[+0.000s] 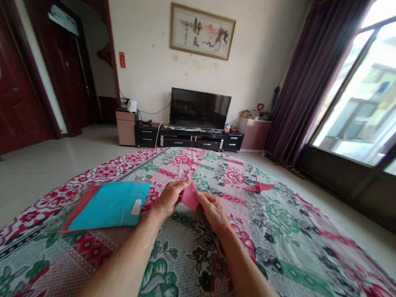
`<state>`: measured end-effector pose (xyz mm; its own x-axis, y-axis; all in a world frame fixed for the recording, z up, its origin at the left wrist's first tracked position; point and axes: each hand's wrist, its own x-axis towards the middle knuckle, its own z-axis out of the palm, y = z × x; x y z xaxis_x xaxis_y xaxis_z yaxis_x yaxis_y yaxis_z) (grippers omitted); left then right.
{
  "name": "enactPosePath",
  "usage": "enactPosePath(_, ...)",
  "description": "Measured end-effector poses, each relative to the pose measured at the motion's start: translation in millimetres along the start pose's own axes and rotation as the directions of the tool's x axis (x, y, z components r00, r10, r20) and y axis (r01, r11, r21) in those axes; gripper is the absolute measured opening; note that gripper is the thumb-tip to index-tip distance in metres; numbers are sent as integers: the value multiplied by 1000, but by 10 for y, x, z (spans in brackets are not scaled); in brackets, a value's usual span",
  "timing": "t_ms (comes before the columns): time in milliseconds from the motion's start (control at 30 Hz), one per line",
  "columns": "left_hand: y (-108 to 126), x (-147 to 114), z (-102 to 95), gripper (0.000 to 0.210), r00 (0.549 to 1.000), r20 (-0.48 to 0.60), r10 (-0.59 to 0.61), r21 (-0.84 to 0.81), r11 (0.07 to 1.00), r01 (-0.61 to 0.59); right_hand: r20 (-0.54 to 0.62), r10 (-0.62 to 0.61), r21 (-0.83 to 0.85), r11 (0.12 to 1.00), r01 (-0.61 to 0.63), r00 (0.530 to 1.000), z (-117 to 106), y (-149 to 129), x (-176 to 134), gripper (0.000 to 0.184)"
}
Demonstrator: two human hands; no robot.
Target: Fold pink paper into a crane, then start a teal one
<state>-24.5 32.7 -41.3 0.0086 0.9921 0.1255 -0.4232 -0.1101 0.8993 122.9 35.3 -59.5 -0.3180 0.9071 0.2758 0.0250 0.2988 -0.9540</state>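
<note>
Between my hands is a small folded piece of pink paper (190,198), held just above the patterned tablecloth. My left hand (171,196) pinches its upper left edge with thumb and fingers. On the other side, my right hand (212,209) grips the paper's right edge between thumb and forefinger. The fingers behind the paper are partly hidden. Farther off to the right, a folded pink paper crane (258,187) rests on the cloth, apart from both hands.
A clear packet of blue and red paper sheets (111,205) lies left of my left forearm. The round table's floral tablecloth (278,263) spreads all around. Beyond its far edge stand a low black cabinet (191,141) and a television (200,110). A window (374,100) is at the right.
</note>
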Motion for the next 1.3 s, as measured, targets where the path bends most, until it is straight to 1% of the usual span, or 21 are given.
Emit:
enactPosePath(67, -9, 5, -1, 34, 1000, -11, 11, -2, 1000, -11, -2, -4, -12, 1000, 4, 1000, 4, -7, -3, 43)
enactPosePath(200, -36, 34, -12, 28, 997, -75, 32, 30, 999, -30, 15, -23, -52, 998, 24, 1000, 7, -41, -15, 44)
enactPosePath(367, -13, 38, -38, 24, 991, -116, 59, 151, 988, -41, 35, -33, -73, 997, 35, 999, 13, -61, -22, 43)
enactPosePath(533, 43, -11, 3, 29, 998, -55, 37, 237, 971, -23, 27, -61, -95, 993, 63, 998, 42, -55, -8, 38)
enactPosePath(600, 53, -22, 28, 30, 999, -46, 18, 218, 976, -7, 26, -64, -72, 995, 66, 998, 50, -37, -3, 37)
enactPosePath(667, 50, -18, 39, 31, 998, -68, 13, 179, 984, 0, 19, -54, -47, 997, 55, 998, 52, -27, -3, 38)
enactPosePath(800, 19, 17, 21, 31, 992, -121, 41, 148, 989, -23, 26, -27, -47, 999, 28, 999, 48, -59, -22, 41)
enactPosePath(867, 8, 25, 10, 30, 990, -129, 47, 145, 989, -28, 26, -13, -45, 999, 14, 1000, 45, -82, -32, 42)
enactPosePath(933, 11, 13, 6, 32, 995, -101, 27, 138, 990, -13, -1, -6, -19, 1000, 6, 1000, 41, -86, -34, 42)
enactPosePath(1000, 27, -17, 11, 36, 999, -40, -13, 148, 989, 19, -65, 6, 40, 999, -3, 998, 35, -66, -25, 41)
enactPosePath(1133, 57, -87, 41, 36, 990, 99, -103, 277, 958, 72, -216, 60, 181, 983, -21, 975, 13, -2, 9, 39)
enactPosePath(1200, 54, -101, 62, 34, 988, 125, -93, 330, 943, 47, -254, 81, 228, 973, -22, 964, 7, 13, 24, 39)
enactPosePath(1300, 26, -97, 83, 31, 994, 103, -29, 363, 932, -11, -272, 94, 261, 965, -21, 958, 13, 1, 37, 37)
